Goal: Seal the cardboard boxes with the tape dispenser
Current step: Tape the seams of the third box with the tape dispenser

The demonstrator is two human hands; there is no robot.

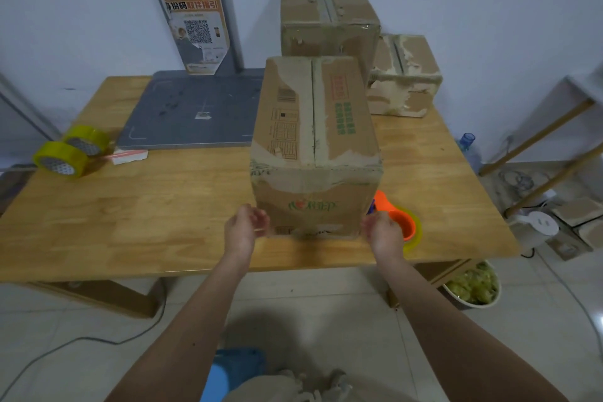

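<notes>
Head view: a tall cardboard box stands upright on the wooden table, near its front edge, top flaps closed along a centre seam. The left hand is at the box's lower left corner, fingers loosely curled beside the cardboard; whether it touches the box cannot be told. The right hand is at the lower right corner, fingers also loosely curled, contact likewise unclear; neither hand is seen gripping anything. The orange tape dispenser lies on the table just right of the box, partly hidden behind the right hand. Two further boxes sit at the back: a larger box against the wall and a smaller worn box to its right. Two yellow tape rolls lie at the table's left edge, near a grey flat platform
</notes>
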